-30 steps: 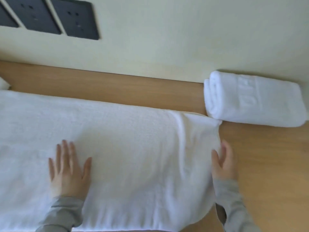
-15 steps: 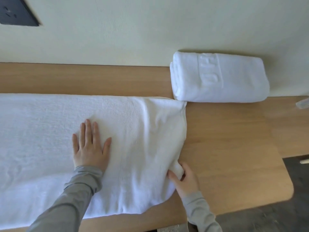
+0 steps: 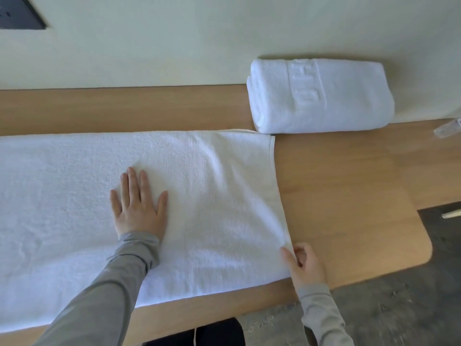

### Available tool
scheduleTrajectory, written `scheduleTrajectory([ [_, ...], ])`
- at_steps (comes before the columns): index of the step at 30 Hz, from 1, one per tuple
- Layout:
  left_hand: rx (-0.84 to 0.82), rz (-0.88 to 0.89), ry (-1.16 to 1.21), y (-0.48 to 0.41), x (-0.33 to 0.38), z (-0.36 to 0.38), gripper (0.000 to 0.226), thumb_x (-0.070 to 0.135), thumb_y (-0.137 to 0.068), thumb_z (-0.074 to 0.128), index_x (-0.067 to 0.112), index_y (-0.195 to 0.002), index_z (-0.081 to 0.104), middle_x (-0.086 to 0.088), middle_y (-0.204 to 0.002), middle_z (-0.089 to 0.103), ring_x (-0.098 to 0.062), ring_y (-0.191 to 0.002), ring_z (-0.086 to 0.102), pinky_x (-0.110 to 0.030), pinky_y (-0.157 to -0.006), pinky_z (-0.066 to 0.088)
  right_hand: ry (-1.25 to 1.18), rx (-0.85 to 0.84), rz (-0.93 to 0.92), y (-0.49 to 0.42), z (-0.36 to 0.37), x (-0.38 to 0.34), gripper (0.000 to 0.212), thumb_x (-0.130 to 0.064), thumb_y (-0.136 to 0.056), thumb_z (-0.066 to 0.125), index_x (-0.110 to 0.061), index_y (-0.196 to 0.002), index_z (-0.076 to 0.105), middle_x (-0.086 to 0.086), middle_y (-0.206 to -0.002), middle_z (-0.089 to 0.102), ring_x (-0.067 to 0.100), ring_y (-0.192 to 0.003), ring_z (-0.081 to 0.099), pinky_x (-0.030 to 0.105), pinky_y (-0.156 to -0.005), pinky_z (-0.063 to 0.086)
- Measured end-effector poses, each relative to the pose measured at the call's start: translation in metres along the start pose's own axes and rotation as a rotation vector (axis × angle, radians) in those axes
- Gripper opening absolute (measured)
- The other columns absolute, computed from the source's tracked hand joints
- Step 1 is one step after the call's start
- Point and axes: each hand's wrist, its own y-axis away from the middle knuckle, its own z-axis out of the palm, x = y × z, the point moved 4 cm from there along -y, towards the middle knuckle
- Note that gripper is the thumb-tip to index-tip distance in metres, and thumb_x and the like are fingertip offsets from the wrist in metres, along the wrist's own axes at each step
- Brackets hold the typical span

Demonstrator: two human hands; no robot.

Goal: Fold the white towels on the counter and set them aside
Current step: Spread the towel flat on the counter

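A long white towel (image 3: 212, 196) lies flat along the wooden counter (image 3: 349, 196), running off the left edge of the view. My left hand (image 3: 138, 206) presses flat on its middle, fingers spread and holding nothing. My right hand (image 3: 303, 264) pinches the towel's near right corner between thumb and fingers. A second white towel (image 3: 321, 96), folded into a thick bundle with embossed letters, rests against the wall at the back right, just beyond the flat towel's far right corner.
The counter ends in a rounded corner (image 3: 424, 253) at the right, with dark floor (image 3: 399, 308) below. A small clear object (image 3: 447, 128) lies at the counter's right edge. A dark wall panel (image 3: 20, 13) sits at top left.
My right hand has pulled the towel's right end out straight, so its wrinkled edge now lies flat and square. My left hand stays pressed on the towel. The camera view shifted.
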Motion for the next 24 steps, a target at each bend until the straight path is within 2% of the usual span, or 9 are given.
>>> scheduleTrajectory([
  [5, -0.023, -0.009, 0.017, -0.001, -0.002, 0.001, 0.069, 0.05, -0.095, 0.026, 0.015, -0.15, 0.006, -0.005, -0.159, 0.002, -0.019, -0.146, 0.0, -0.043, -0.118, -0.002, 0.172, 0.242, -0.084, 0.003, -0.009, -0.001, 0.01, -0.027, -0.088, 0.059, -0.022, -0.082, 0.054, -0.01, -0.066, 0.059, 0.018, -0.059, 0.057, 0.027, -0.052, 0.041],
  [9, -0.024, -0.012, 0.026, -0.003, -0.002, 0.0, 0.07, 0.052, -0.094, 0.026, 0.016, -0.151, 0.004, -0.004, -0.159, -0.002, -0.017, -0.146, -0.004, -0.041, -0.118, -0.005, 0.368, 0.201, -0.018, 0.001, -0.001, 0.008, 0.022, -0.032, -0.092, 0.052, -0.012, -0.098, 0.057, 0.005, -0.083, 0.067, 0.031, -0.075, 0.061, 0.031, -0.061, 0.041],
  [12, -0.023, -0.006, 0.047, -0.001, -0.002, -0.001, 0.071, 0.052, -0.094, 0.026, 0.016, -0.15, 0.003, -0.004, -0.159, -0.003, -0.017, -0.146, -0.005, -0.041, -0.117, -0.006, 0.419, 0.259, 0.011, 0.004, 0.003, 0.009, 0.026, -0.031, -0.092, 0.052, -0.008, -0.104, 0.056, 0.013, -0.085, 0.069, 0.034, -0.076, 0.062, 0.033, -0.063, 0.042],
  [14, -0.037, -0.005, 0.065, -0.002, -0.001, -0.004, 0.07, 0.052, -0.095, 0.025, 0.016, -0.15, 0.002, -0.003, -0.159, -0.005, -0.016, -0.146, -0.008, -0.04, -0.117, -0.008, 0.443, 0.306, 0.023, 0.01, 0.003, 0.006, 0.031, -0.028, -0.091, 0.055, -0.005, -0.112, 0.055, 0.019, -0.089, 0.067, 0.037, -0.082, 0.061, 0.04, -0.072, 0.046],
  [16, -0.067, -0.018, 0.193, -0.006, -0.002, -0.008, 0.066, 0.048, -0.097, 0.028, 0.017, -0.15, 0.006, -0.002, -0.159, -0.004, -0.013, -0.145, -0.008, -0.038, -0.118, -0.009, 0.465, 0.477, -0.027, 0.021, 0.003, -0.003, 0.042, -0.025, -0.089, 0.059, 0.003, -0.118, 0.052, 0.025, -0.102, 0.061, 0.043, -0.096, 0.056, 0.049, -0.081, 0.045],
  [18, -0.072, -0.023, 0.457, -0.009, -0.01, -0.018, 0.056, 0.036, -0.099, 0.034, 0.018, -0.149, 0.017, 0.0, -0.159, 0.004, -0.014, -0.146, 0.001, -0.038, -0.119, -0.002, 0.391, 0.654, -0.191, 0.039, 0.02, -0.032, 0.051, -0.037, -0.093, 0.046, 0.009, -0.114, 0.055, 0.029, -0.104, 0.06, 0.046, -0.096, 0.057, 0.052, -0.079, 0.046],
  [20, -0.019, 0.049, 0.574, -0.009, -0.029, -0.031, 0.051, 0.031, -0.099, 0.037, 0.016, -0.147, 0.027, -0.002, -0.157, 0.014, -0.019, -0.145, 0.011, -0.04, -0.118, 0.008, 0.344, 0.583, -0.408, 0.054, 0.069, -0.077, 0.064, -0.044, -0.096, 0.026, 0.008, -0.112, 0.059, 0.027, -0.109, 0.062, 0.044, -0.1, 0.061, 0.05, -0.084, 0.048],
  [22, 0.038, 0.117, 0.397, -0.008, -0.055, -0.039, 0.054, 0.033, -0.096, 0.036, 0.011, -0.145, 0.031, -0.008, -0.155, 0.02, -0.023, -0.144, 0.016, -0.04, -0.117, 0.009, 0.423, 0.335, -0.66, 0.07, 0.143, -0.122, 0.055, -0.037, -0.096, 0.027, 0.001, -0.121, 0.058, 0.018, -0.125, 0.059, 0.036, -0.118, 0.055, 0.045, -0.096, 0.04],
  [24, 0.027, 0.101, 0.194, -0.012, -0.084, -0.038, 0.054, 0.032, -0.099, 0.037, 0.011, -0.147, 0.026, -0.009, -0.156, 0.017, -0.024, -0.145, 0.013, -0.043, -0.118, 0.007, 0.628, 0.087, -0.814, 0.09, 0.22, -0.15, 0.052, -0.035, -0.09, 0.033, -0.011, -0.134, 0.048, 0.005, -0.141, 0.048, 0.023, -0.134, 0.04, 0.045, -0.105, 0.028],
])
